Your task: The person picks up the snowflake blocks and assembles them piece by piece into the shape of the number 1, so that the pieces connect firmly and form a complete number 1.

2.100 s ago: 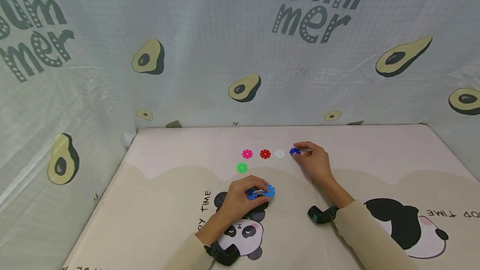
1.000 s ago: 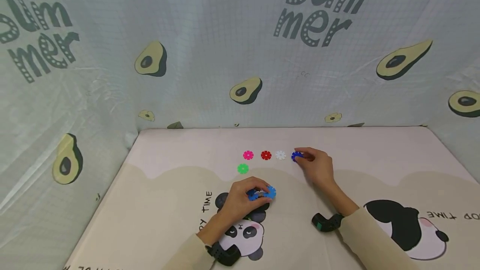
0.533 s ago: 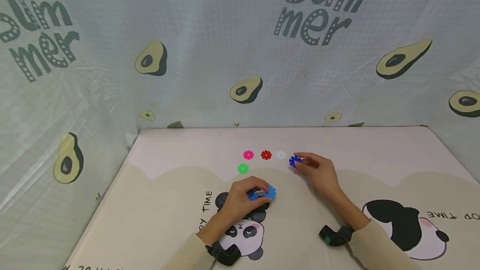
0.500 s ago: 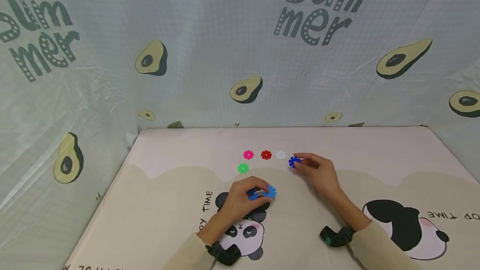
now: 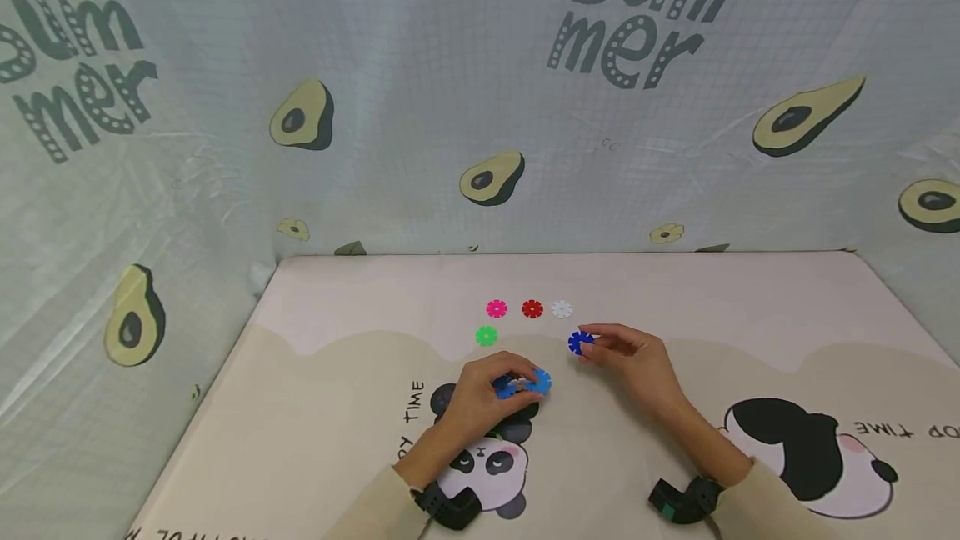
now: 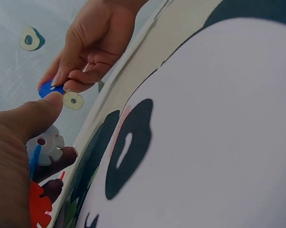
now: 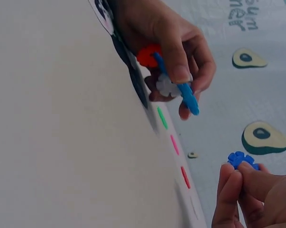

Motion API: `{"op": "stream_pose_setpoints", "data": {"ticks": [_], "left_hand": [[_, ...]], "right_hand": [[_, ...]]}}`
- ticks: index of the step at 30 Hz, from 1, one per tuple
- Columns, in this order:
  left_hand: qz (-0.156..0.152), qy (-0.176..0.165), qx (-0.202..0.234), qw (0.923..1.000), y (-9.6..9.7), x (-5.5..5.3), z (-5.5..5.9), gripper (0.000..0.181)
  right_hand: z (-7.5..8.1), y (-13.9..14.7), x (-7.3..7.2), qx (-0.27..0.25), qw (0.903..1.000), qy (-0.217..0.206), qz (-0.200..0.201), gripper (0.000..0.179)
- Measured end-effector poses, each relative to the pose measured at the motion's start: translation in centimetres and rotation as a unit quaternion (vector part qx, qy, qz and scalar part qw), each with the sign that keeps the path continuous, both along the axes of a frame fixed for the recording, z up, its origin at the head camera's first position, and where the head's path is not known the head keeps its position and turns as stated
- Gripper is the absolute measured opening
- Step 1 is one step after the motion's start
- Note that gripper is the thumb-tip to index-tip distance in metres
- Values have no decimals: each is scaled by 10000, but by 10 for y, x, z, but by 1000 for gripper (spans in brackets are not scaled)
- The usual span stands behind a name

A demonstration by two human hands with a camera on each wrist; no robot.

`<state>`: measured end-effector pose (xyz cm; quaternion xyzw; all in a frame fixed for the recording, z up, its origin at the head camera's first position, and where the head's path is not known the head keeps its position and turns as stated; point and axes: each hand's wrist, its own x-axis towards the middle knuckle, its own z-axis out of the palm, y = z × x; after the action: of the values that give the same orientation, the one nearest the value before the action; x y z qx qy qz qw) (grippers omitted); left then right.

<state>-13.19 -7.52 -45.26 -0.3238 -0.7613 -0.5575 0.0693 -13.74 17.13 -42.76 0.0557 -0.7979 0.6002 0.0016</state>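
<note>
My left hand (image 5: 483,394) grips a cluster of interlocking plastic snowflake discs over the printed panda. In the right wrist view the cluster shows a light blue disc (image 7: 189,99), a white disc (image 7: 167,87) and a red-orange disc (image 7: 148,55), slotted together at angles. Thumb and fingers partly cover it. To the right and slightly farther back, my right hand (image 5: 637,361) pinches a single dark blue snowflake disc (image 5: 577,343) between thumb and fingertips. A gap separates this disc from the cluster.
Behind the hands, a pink disc (image 5: 497,308), a red disc (image 5: 532,308) and a white disc (image 5: 562,308) lie in a row on the table, with a green disc (image 5: 487,336) nearer. A printed cloth wall (image 5: 405,107) rises at the table's far edge.
My right hand has brought the dark blue disc away from the right end of the row, toward me and slightly left. The left hand keeps its place with the cluster.
</note>
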Motion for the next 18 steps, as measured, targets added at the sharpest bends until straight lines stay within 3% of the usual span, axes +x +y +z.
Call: {"op": "stream_pose_setpoints", "data": {"ticks": [8,13,15,18], "left_hand": [[76,-41,-5,10000,3,2,2,22],[79,80,-3,9999,3,12,27,22],[119,78,-8,9999,3,11,24,22],[174,71,-1,9998,2,4,9,24]], "right_hand": [[-5,-9,10,-562,9982,46,201,30],[-7,-12,12,-674,9973,88,278,28],[-9,-13,13,-593,9977,102,321,26],[-10,-15,14,-526,9979,114,360,25]]}}
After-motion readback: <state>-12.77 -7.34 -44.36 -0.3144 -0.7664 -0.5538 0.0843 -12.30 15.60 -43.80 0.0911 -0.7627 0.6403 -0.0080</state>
